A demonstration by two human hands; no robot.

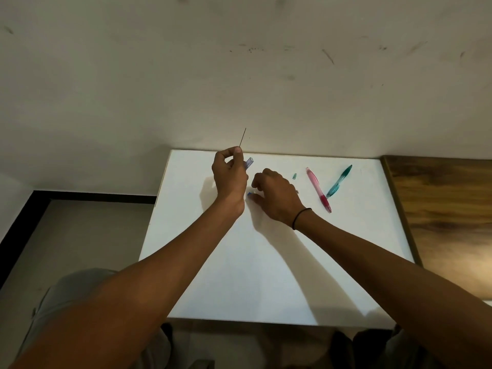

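Dark and hair-thin, the lead stands above the far edge of the bench, nearly upright, tip leaning slightly right. The left hand pinches its foot, hiding its lower end and most of a clear bluish case. The right hand curls over a blue cap; its grip cannot be told.

A thin dark pencil lead stands nearly upright, pinched at its base in the left hand, which also holds a tilted clear bluish tube.
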